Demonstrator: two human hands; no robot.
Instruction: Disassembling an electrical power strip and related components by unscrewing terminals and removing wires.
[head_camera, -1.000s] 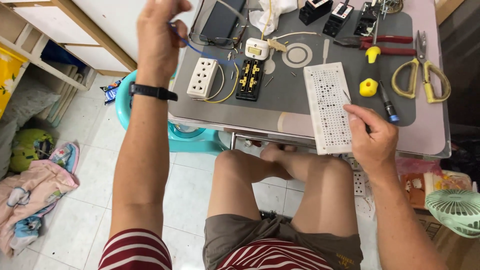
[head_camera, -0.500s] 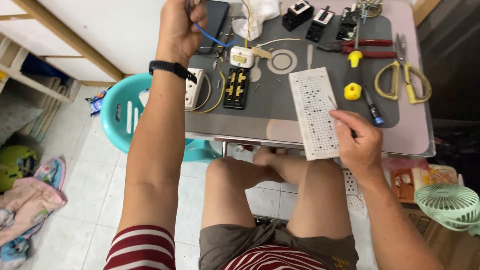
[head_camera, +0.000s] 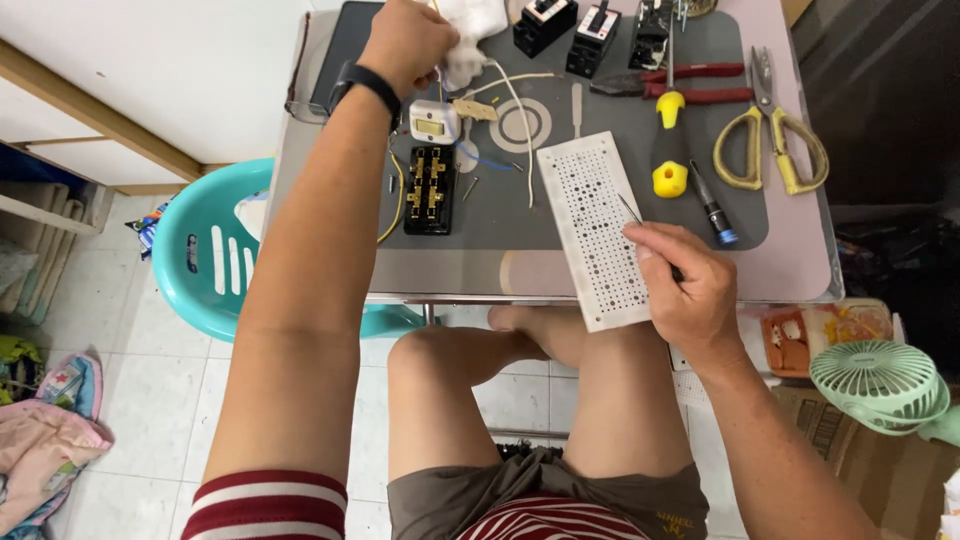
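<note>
a: right hand (head_camera: 688, 290) — what's it doing?

b: closed in a pinch round a thin metal probe (head_camera: 630, 210), tip slanting up and left over the white perforated board (head_camera: 596, 230). the heel of the hand covers the board's lower right corner.

a: and the board?

b: flat on the grey mat (head_camera: 500, 215), near the front edge of the table (head_camera: 800, 270), lying slightly skewed, its near end sticking out past the edge above the knees.

a: left hand (head_camera: 408, 42)?

b: reached to the far side of the table, black watch (head_camera: 362, 85) on the wrist. fingers curled at a white cloth (head_camera: 470, 30); seen from the back, so i cannot tell whether it grips the cloth or only rests on it.

a: close by it?

b: a small white socket part (head_camera: 433, 120) just under the wrist, a black terminal block with brass contacts (head_camera: 430, 190) below that, loose white and yellow wires around both.

a: rest of the table?

b: yellow-handled screwdriver (head_camera: 668, 150) right of the board, a small blue-tipped driver (head_camera: 714, 205) beside it, red-handled pliers (head_camera: 690, 85) above, yellow-handled scissors (head_camera: 768, 140) at the far right. black switch parts (head_camera: 570, 25) along the back edge.

a: off the table?

b: turquoise plastic chair (head_camera: 210, 260) to the left, a green fan (head_camera: 880, 385) on the floor at right.
</note>
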